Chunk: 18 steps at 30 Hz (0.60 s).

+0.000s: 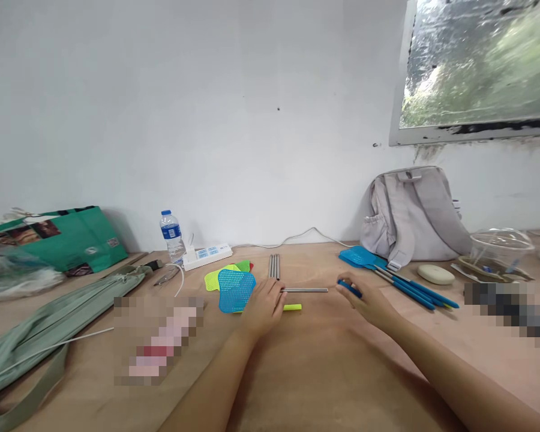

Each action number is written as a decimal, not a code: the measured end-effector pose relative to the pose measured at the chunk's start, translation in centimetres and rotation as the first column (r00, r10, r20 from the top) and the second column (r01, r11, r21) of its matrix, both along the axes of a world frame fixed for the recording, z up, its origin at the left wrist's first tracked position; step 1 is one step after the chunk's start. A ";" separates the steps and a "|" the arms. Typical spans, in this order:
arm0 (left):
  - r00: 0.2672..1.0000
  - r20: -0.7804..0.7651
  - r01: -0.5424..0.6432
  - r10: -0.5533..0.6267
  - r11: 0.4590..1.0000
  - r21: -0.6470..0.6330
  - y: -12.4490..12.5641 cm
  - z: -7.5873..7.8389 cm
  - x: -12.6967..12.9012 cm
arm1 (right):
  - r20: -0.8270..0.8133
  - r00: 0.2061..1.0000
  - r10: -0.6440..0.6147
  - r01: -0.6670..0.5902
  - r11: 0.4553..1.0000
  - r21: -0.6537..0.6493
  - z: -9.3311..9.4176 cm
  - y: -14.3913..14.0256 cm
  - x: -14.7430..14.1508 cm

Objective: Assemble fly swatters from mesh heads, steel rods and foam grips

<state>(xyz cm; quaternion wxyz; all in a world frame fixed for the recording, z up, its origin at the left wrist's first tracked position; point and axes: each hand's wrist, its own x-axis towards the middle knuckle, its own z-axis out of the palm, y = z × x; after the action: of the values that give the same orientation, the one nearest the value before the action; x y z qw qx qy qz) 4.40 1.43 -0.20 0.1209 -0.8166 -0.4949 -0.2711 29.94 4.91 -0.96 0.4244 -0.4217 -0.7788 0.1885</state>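
My left hand [261,305] is closed at the neck of a blue mesh fly swatter head [234,293]. From its fingers a thin metal rod [306,290] points right; the joint is hidden under the hand. My right hand [363,301] grips a short blue handle [350,288], held apart from the rod's tip. Beneath my left hand a yellow-green handle [292,307] lies on the table. Yellow-green swatter heads [215,279] lie partly under the blue one. Several loose metal rods [274,266] lie side by side just beyond my left hand.
Several fly swatters with blue handles [416,292] lie at right, near a grey backpack [414,210], an oval whitish object [435,275] and a clear plastic bowl [501,247]. A power strip [207,257], water bottle [173,237] and green bags [78,240] are at left.
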 end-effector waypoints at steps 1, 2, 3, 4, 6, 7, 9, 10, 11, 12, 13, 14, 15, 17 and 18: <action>1.000 -0.010 0.008 -0.008 1.000 0.000 0.0 0.0 0.1 | 0.116 0.993 0.002 -0.007 0.999 0.040 0.3 -0.3 0.0; 1.000 -0.019 0.015 -0.015 1.000 -0.001 0.0 0.0 0.1 | 0.200 0.980 -0.010 -0.005 0.997 0.078 0.5 -0.5 0.0; 0.999 -0.027 0.021 -0.022 1.000 -0.003 0.0 0.1 0.1 | 0.254 0.967 -0.032 0.005 0.994 0.109 0.7 -0.7 0.0; 0.999 -0.037 0.027 -0.027 1.000 -0.006 0.0 0.1 0.2 | 0.285 0.957 -0.059 0.021 0.991 0.133 0.8 -0.9 0.0; 0.998 -0.052 0.031 -0.031 0.999 -0.011 -0.1 0.2 0.2 | 0.308 0.946 -0.102 0.051 0.984 0.168 0.9 -1.1 -0.1; 0.998 -0.058 0.031 -0.031 0.999 -0.013 -0.1 0.2 0.2 | 0.311 0.944 -0.112 0.057 0.982 0.182 0.9 -1.1 -0.1; 0.997 -0.067 0.030 -0.031 0.999 -0.016 -0.1 0.2 0.2 | 0.320 0.941 -0.109 0.046 0.979 0.199 0.9 -1.2 -0.2; 0.997 -0.071 0.030 -0.031 0.999 -0.017 -0.1 0.2 0.1 | 0.329 0.939 -0.103 0.036 0.978 0.204 0.9 -1.3 -0.2; 0.997 -0.073 0.031 -0.032 0.999 -0.020 -0.1 0.2 0.1 | 0.339 0.935 -0.103 0.032 0.978 0.208 0.9 -1.3 -0.2; 0.997 -0.075 0.033 -0.034 0.999 -0.022 -0.1 0.2 0.1 | 0.347 0.932 -0.109 0.035 0.976 0.214 0.9 -1.4 -0.3; 0.997 -0.074 0.034 -0.036 0.999 -0.024 0.0 0.1 0.1 | 0.351 0.928 -0.121 0.043 0.974 0.221 0.9 -1.4 -0.3; 0.997 -0.072 0.035 -0.037 0.999 -0.026 0.0 0.1 0.1 | 0.352 0.926 -0.135 0.054 0.971 0.231 0.9 -1.4 -0.3; 0.997 -0.068 0.036 -0.038 0.999 -0.027 0.0 0.1 0.1 | 0.350 0.925 -0.150 0.065 0.968 0.243 0.9 -1.4 -0.3; 0.997 -0.063 0.040 -0.042 0.999 -0.028 0.0 0.0 0.1 | 0.344 0.923 -0.172 0.079 0.961 0.266 0.8 -1.4 -0.3; 0.997 -0.062 0.044 -0.046 0.999 -0.025 0.1 -0.1 0.1 | 0.345 0.922 -0.175 0.078 0.958 0.276 0.8 -1.4 -0.3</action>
<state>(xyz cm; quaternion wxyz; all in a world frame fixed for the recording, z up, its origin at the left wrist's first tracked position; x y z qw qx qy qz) 4.47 1.50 -0.25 0.1206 -0.8371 -0.4756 -0.2420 29.68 3.55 -0.17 0.3345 -0.4405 -0.8327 -0.0238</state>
